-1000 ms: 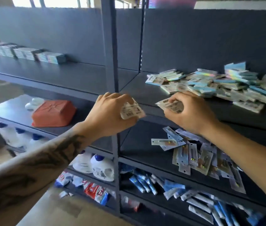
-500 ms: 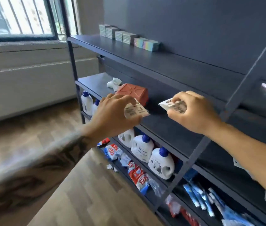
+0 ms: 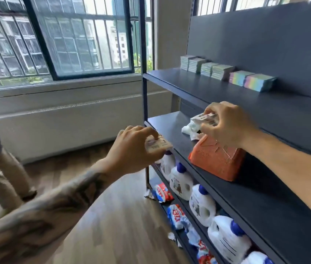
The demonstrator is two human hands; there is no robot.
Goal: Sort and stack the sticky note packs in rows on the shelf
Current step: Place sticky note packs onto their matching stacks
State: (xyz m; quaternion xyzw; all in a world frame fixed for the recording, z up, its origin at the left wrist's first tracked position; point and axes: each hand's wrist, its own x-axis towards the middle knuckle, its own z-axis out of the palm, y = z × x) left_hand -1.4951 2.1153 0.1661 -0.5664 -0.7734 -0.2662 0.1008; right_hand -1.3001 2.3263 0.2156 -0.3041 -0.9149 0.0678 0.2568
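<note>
Moved: view has swung left; stacked row now nearer.
Left hand: pinches a clear-wrapped, barcoded pack off the shelf edge.
Right hand: pinches another pack over the middle shelf.

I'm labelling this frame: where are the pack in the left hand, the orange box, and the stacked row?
Left-hand pack (image 3: 158, 145), head view, printed top face.
Orange box (image 3: 215, 161), head view, front side.
Stacked row (image 3: 259, 82), head view, nearest rainbow stack's side.
</note>
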